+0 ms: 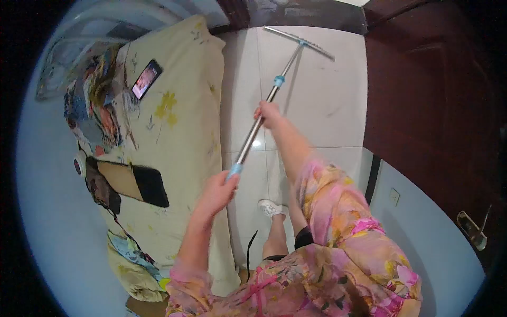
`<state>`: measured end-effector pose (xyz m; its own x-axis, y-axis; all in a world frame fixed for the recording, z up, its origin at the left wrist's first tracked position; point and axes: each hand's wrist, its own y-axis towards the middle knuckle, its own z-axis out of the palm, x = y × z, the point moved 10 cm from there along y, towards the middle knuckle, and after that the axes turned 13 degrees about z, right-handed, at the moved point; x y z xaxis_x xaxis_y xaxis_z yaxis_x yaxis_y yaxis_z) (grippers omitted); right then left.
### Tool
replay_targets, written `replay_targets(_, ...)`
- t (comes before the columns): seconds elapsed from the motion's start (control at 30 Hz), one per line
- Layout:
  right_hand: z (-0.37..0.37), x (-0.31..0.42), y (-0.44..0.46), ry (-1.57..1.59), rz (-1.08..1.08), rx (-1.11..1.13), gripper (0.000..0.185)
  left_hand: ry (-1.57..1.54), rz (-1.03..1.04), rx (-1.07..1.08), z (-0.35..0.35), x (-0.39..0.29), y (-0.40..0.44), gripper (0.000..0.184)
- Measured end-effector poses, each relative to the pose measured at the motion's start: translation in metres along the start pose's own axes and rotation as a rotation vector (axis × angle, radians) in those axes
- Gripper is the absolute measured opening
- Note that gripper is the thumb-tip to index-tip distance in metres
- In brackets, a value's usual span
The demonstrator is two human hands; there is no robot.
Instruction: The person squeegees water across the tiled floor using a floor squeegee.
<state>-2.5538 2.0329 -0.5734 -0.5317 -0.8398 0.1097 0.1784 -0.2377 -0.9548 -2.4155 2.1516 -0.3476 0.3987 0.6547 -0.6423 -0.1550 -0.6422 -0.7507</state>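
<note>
A floor squeegee (250, 138) with a metal pole and light-blue fittings slants across the middle of the view. Its wide, thin head (301, 42) rests on the white tiles at the far end. My left hand (217, 192) is closed round the blue grip at the near end of the pole. Further along, my right hand (270, 114) wraps the metal tube below the blue collar (279, 81). Both arms reach forward from flowered sleeves.
A bed (185, 153) on the left bears a phone (146, 79), a dark and tan case (132, 180) and a heap of clothes (97, 105). A dark red door (433, 100) stands at right. My white shoe (271, 208) is on the tiled floor (338, 105).
</note>
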Motion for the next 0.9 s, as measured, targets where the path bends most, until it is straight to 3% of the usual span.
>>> replay_targets(0.1, -0.039, 0.066, -0.009, 0.030, -0.066, -0.125, 0.018, -0.291, 0.098, 0.108, 0.062, -0.047, 0.026, 0.020)
replay_targets(0.13, -0.042, 0.068, -0.018, -0.121, -0.156, -0.064, 0.027, -0.309, 0.085, 0.139, 0.069, -0.045, 0.017, 0.019)
replay_targets(0.17, -0.048, 0.050, -0.024, -0.224, -0.141, -0.114, 0.032, -0.325, 0.077, 0.169, 0.073, -0.037, 0.003, 0.019)
replay_targets(0.2, -0.046, 0.022, -0.033, -0.055, -0.137, -0.021, 0.033, -0.422, 0.010, 0.111, 0.069, -0.015, -0.017, 0.019)
replay_targets(0.23, -0.046, -0.004, -0.065, -0.119, -0.066, -0.093, 0.032, -0.520, -0.061, 0.044, 0.066, 0.005, -0.048, 0.019)
replay_targets(0.27, -0.042, -0.038, -0.072, -0.166, -0.080, -0.053, 0.026, -0.590, -0.131, -0.003, 0.061, 0.020, -0.082, 0.022)
replay_targets(0.3, -0.037, -0.076, -0.087, 0.036, -0.010, -0.041, 0.019, -0.667, -0.196, -0.075, 0.052, 0.033, -0.113, 0.028)
replay_targets(0.37, -0.024, -0.118, -0.137, 0.158, 0.123, -0.023, 0.016, -0.671, -0.299, -0.085, 0.041, 0.028, -0.165, 0.031)
replay_targets(0.5, -0.019, -0.161, -0.138, 0.141, 0.162, -0.022, 0.016, -0.668, -0.340, -0.148, 0.019, 0.013, -0.193, 0.029)
replay_targets(0.63, -0.019, -0.132, -0.101, 0.016, 0.096, 0.003, 0.024, -0.629, -0.308, -0.156, 0.020, 0.010, -0.153, 0.021)
replay_targets(0.77, -0.041, -0.036, -0.047, -0.007, -0.004, -0.046, 0.026, -0.689, -0.183, -0.090, 0.048, -0.001, -0.063, 0.013)
replay_targets(0.9, -0.030, 0.003, -0.077, 0.138, -0.027, -0.086, 0.019, -0.713, -0.050, -0.031, 0.048, -0.025, -0.045, 0.014)
